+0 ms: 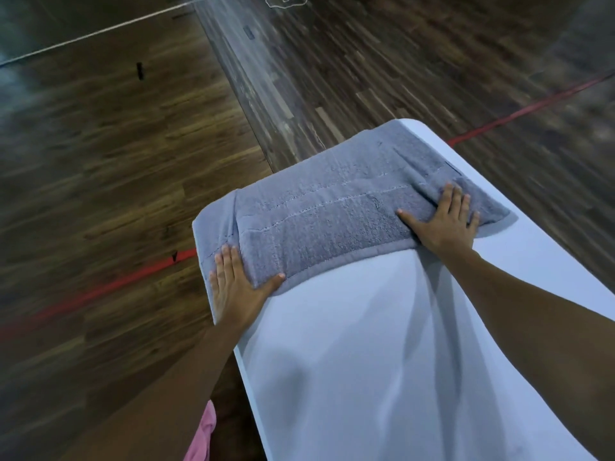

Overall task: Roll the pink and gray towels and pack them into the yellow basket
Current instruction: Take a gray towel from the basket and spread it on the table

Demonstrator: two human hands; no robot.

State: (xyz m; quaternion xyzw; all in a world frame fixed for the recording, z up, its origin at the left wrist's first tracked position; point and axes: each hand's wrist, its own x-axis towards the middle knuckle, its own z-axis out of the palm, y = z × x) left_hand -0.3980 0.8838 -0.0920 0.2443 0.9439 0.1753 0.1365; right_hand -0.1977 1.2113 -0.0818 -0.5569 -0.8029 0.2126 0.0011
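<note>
While gray towel (332,201) lies folded across far end of white table (366,361), your left hand (233,287) and right hand (446,224) press flat on near corners, fingers spread, gripping nothing. Terry looks soft, limp, light: pinch near hem at both ends, roll tight.

I am counting 1 gray towel (332,207) on 1 white table (382,361). I am seeing 2 hands: 1 left hand (233,287) and 1 right hand (446,221). 1 piece of pink cloth (203,437) is showing at the bottom edge. 2 stretches of red line are showing on 1 wooden floor (100,161), 1 on each side of the table.
</note>
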